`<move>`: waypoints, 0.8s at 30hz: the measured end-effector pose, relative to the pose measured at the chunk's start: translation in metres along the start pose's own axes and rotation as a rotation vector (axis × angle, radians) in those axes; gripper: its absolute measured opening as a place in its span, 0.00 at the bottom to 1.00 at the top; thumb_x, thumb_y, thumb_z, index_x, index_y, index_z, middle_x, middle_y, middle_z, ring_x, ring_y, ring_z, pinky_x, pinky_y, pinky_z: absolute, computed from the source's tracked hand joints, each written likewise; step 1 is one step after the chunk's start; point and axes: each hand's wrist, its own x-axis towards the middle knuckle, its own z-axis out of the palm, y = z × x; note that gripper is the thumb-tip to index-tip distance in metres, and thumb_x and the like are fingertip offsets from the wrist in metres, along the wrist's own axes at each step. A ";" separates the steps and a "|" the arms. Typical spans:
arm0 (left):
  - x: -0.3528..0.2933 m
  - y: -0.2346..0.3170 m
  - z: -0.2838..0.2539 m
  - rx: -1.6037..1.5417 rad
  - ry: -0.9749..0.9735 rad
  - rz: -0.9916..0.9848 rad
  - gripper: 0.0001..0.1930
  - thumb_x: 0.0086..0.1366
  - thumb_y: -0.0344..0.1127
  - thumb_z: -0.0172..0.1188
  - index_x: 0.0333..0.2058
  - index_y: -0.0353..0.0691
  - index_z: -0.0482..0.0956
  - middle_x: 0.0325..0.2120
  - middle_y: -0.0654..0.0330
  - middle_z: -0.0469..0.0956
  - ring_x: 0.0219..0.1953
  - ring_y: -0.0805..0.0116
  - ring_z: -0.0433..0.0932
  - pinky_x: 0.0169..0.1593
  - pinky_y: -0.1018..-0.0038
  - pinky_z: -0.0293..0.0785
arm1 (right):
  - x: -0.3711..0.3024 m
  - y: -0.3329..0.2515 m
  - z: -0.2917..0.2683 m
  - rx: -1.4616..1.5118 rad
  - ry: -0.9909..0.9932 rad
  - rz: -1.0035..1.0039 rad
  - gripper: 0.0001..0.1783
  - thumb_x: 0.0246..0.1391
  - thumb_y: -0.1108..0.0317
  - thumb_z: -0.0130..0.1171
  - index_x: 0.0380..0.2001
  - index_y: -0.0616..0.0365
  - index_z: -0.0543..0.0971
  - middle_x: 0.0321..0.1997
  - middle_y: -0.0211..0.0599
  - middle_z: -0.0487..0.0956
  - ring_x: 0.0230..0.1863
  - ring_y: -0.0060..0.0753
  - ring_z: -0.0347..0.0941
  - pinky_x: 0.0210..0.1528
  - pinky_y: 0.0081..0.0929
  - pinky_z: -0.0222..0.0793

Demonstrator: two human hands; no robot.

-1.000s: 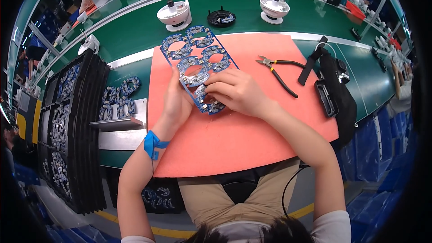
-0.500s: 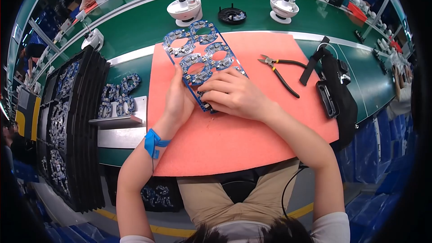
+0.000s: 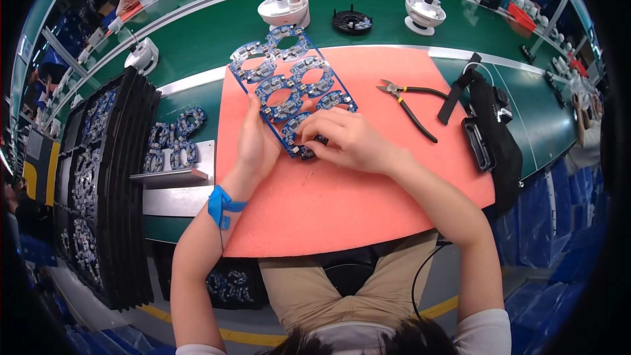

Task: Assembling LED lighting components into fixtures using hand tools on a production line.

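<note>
A blue circuit board panel (image 3: 303, 79) with several ring-shaped boards in it is tilted above the pink foam mat (image 3: 368, 217). My left hand (image 3: 255, 141) grips the panel's left edge near its lower end, with a blue strap (image 3: 223, 206) on that wrist. My right hand (image 3: 345, 141) is closed at the panel's near end, fingertips pinching one of the ring-shaped boards there; the fingers partly cover it. Diagonal cutters (image 3: 411, 102) with black and yellow handles lie spread on the mat to the right of my right hand.
Stacked black trays (image 3: 108, 190) of circuit boards stand at left, beside loose ring boards (image 3: 174, 141) and a metal fixture (image 3: 177, 190). A black bag-like item (image 3: 490, 131) lies at right. White rounded housings (image 3: 284, 12) and a black round part (image 3: 352, 21) move along the green belt (image 3: 210, 46).
The panel has shifted slightly left, and my right fingers have drawn together into a pinch. On the belt, the white housings and black part have moved to the right.
</note>
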 end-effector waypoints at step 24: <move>-0.003 0.003 -0.002 0.018 0.118 0.017 0.30 0.75 0.55 0.23 0.60 0.38 0.61 0.54 0.48 0.71 0.54 0.54 0.75 0.57 0.58 0.75 | 0.003 0.008 -0.037 -0.135 0.065 -0.028 0.08 0.46 0.77 0.62 0.30 0.56 0.75 0.42 0.34 0.80 0.44 0.38 0.77 0.45 0.34 0.74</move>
